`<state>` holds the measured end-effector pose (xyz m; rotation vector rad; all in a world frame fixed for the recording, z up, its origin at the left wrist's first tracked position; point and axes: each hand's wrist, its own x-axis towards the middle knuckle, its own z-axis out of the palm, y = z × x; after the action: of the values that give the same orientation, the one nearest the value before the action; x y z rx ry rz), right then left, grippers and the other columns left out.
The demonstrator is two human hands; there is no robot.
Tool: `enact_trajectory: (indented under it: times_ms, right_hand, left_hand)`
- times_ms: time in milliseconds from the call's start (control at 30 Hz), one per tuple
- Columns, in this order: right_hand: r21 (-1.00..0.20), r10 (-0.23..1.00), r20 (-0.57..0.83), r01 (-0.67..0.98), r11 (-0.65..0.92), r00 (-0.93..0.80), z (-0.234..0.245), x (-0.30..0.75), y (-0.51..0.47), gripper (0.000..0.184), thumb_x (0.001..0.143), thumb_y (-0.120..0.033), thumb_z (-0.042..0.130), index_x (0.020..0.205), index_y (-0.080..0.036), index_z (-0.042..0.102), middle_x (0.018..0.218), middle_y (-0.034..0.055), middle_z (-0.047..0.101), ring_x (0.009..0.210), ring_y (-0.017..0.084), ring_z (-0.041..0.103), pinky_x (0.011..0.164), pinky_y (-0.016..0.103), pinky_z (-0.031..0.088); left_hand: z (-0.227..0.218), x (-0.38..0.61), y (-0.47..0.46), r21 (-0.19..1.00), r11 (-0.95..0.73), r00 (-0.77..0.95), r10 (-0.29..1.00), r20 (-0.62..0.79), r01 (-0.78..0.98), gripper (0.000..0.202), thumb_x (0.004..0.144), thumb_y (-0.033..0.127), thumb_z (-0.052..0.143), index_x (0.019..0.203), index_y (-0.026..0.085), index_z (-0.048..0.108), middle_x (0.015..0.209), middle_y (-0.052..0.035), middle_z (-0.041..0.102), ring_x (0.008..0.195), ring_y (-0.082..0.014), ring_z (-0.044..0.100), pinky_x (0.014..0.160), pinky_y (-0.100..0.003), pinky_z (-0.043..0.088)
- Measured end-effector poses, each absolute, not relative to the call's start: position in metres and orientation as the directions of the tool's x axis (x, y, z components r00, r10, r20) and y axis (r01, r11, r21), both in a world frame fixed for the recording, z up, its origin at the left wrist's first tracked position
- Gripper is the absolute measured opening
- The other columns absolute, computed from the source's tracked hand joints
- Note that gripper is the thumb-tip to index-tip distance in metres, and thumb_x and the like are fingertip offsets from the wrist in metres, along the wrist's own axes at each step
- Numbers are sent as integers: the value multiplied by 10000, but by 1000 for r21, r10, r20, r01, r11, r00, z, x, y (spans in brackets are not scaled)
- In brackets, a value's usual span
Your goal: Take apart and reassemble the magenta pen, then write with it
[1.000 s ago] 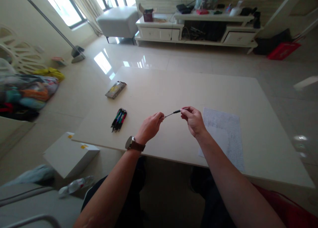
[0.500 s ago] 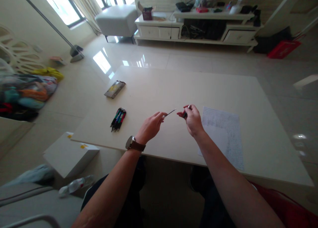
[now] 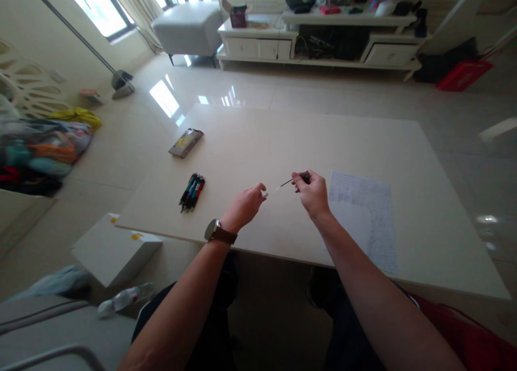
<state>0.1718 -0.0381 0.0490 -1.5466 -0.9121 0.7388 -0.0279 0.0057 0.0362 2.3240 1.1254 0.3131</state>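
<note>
My right hand (image 3: 315, 194) is closed over the table, pinching a thin dark pen refill (image 3: 287, 182) between thumb and forefinger. The refill's pale tip points down and left. A dark pen part (image 3: 306, 176) also sits in that hand, mostly covered by fingers. Just to the left, my left hand (image 3: 244, 205) has its fingers curled together. A tiny whitish piece (image 3: 265, 195) shows at its fingertips, too small to name. Several pens (image 3: 192, 192) with dark bodies and coloured grips lie bunched left of my hands. A written sheet of paper (image 3: 380, 228) lies under my right forearm.
A flat grey and yellow box (image 3: 186, 142) rests at the white table's (image 3: 258, 139) far left. Below the left edge stands a white carton (image 3: 115, 252), with a plastic bottle (image 3: 126, 298) near it. A low cabinet (image 3: 258, 48) stands beyond the table.
The refill has passed from my left hand to my right, which also keeps the dark pen part. My left fingers now show only the tiny whitish piece.
</note>
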Motion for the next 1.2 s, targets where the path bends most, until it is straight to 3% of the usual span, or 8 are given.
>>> enact_trajectory:
  times_ms: [167, 333, 433, 667, 767, 867, 1033, 1200]
  right_hand:
    - [-893, 907, 13, 413, -178, 421, 31, 178, -40, 345, 857, -452, 621, 651, -192, 524, 597, -5, 573, 545, 122, 509, 569, 255, 375]
    - [-762, 930, -213, 544, -351, 300, 4, 170, -44, 274, 890, -309, 583, 647, -195, 522, 625, 12, 624, 590, 133, 547, 593, 249, 346]
    - [-720, 939, -261, 602, -345, 225, -4, 166, -45, 258, 896, -296, 574, 662, -196, 529, 649, 24, 641, 609, 135, 554, 593, 243, 336]
    - [-673, 959, -183, 684, -282, 215, -2, 162, -42, 266, 874, -335, 592, 654, -194, 543, 676, 34, 633, 616, 137, 508, 602, 256, 322]
    - [-695, 955, -120, 664, -276, 271, -2, 167, -38, 276, 851, -348, 602, 630, -194, 545, 652, 26, 618, 613, 139, 495, 600, 260, 325]
    - [-794, 940, -91, 546, -268, 329, -3, 173, -35, 273, 843, -371, 587, 639, -191, 562, 640, 24, 618, 605, 142, 517, 590, 256, 360]
    - [-908, 918, -144, 318, -271, 370, -10, 176, -33, 198, 805, -361, 612, 752, -171, 633, 688, 36, 677, 576, 138, 582, 598, 259, 446]
    - [-933, 917, -225, 198, -300, 328, -7, 168, -35, 246, 767, -394, 672, 738, -153, 634, 705, 66, 708, 557, 125, 571, 584, 260, 454]
  left_hand:
    - [20, -39, 8, 438, -444, 569, 796, -209, 782, 92, 905, 254, 590, 952, 209, 655, 923, -59, 718, 833, -188, 635, 719, -281, 455]
    - [13, -44, 6, 396, -452, 568, 784, -250, 799, 106, 879, 242, 600, 944, 214, 678, 949, -65, 716, 874, -195, 638, 762, -286, 464]
    - [13, -44, 6, 390, -455, 569, 781, -257, 801, 126, 872, 238, 597, 956, 215, 688, 947, -68, 717, 883, -200, 641, 780, -291, 470]
    - [13, -47, 7, 377, -470, 575, 780, -246, 798, 110, 868, 265, 610, 908, 218, 701, 936, -67, 724, 873, -202, 641, 773, -292, 468]
    - [15, -49, 7, 351, -452, 543, 807, -231, 820, 158, 886, 294, 587, 965, 216, 699, 970, -73, 727, 901, -206, 642, 786, -297, 471]
    - [14, -51, 7, 319, -407, 488, 840, -238, 856, 184, 897, 281, 551, 998, 218, 693, 999, -78, 724, 940, -218, 643, 803, -308, 477]
    - [13, -49, 5, 263, -290, 352, 906, -234, 920, 229, 904, 200, 477, 1025, 217, 670, 1021, -89, 705, 943, -222, 638, 790, -314, 482]
    - [16, -40, 2, 285, -379, 421, 901, -102, 880, 237, 874, 213, 538, 1080, 189, 655, 1118, -124, 662, 1090, -266, 586, 860, -358, 476]
